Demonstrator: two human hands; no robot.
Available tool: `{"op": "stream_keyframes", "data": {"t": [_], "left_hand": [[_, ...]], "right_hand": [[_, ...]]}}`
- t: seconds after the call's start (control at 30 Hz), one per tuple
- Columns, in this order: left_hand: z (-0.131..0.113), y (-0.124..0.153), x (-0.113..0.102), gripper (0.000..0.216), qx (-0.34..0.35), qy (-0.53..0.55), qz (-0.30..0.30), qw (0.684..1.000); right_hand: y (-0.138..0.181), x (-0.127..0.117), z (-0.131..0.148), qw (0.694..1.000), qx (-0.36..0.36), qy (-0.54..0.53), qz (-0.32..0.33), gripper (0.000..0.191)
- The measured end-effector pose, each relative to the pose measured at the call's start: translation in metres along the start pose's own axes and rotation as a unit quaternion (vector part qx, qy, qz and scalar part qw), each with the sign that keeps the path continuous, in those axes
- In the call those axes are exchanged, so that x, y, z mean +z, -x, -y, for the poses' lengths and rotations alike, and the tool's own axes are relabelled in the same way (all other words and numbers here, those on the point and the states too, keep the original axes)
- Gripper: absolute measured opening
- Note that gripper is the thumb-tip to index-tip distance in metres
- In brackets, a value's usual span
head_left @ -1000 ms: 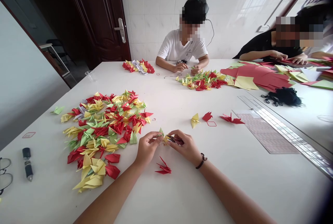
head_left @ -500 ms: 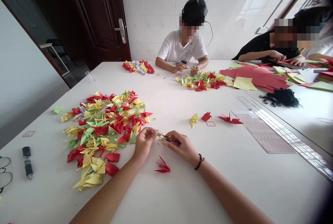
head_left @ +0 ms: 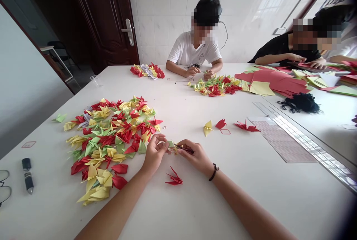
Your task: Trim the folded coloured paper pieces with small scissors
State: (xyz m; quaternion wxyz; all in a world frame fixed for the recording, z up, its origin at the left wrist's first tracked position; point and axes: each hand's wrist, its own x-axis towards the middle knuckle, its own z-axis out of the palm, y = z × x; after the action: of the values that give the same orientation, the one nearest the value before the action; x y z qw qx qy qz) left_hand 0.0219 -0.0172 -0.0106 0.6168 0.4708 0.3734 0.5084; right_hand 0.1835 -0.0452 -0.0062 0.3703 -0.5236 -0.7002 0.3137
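My left hand [head_left: 155,153] pinches a small green folded paper [head_left: 170,144] between thumb and fingertips. In my right hand [head_left: 195,157] is a pair of small dark scissors [head_left: 187,150], its tip right at the green paper's edge; the handles are mostly hidden by my fingers. Tiny paper scraps [head_left: 175,151] lie on the table under the tip. Just below my hands rests a red paper crane [head_left: 175,177]. To the left of my left hand spreads a large pile of red, yellow and green paper cranes [head_left: 114,132].
Beyond my hands lie a yellow crane [head_left: 208,128] and two red ones [head_left: 247,126]. A ruler [head_left: 304,147], black thread [head_left: 302,103] and paper sheets [head_left: 275,80] are at right. A pen [head_left: 28,182] lies left. Two co-workers [head_left: 195,50] work across the table.
The green paper has turned in my left fingers and shows a wider face. Both hands stay at nearly the same spot.
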Motion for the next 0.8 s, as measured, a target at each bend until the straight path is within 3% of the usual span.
{"op": "stream_keyframes", "data": {"t": [0.33, 0.8], "left_hand": [[-0.0091, 0.005, 0.0035, 0.026, -0.031, -0.044, 0.023, 0.998], [0.0004, 0.0062, 0.0009, 0.017, 0.072, -0.203, 0.019, 0.976]], "right_hand": [[-0.0002, -0.0005, 0.0021, 1.0, -0.008, 0.027, 0.012, 0.026], [-0.0007, -0.0028, 0.0045, 1.0, 0.023, 0.012, -0.001, 0.025]]}}
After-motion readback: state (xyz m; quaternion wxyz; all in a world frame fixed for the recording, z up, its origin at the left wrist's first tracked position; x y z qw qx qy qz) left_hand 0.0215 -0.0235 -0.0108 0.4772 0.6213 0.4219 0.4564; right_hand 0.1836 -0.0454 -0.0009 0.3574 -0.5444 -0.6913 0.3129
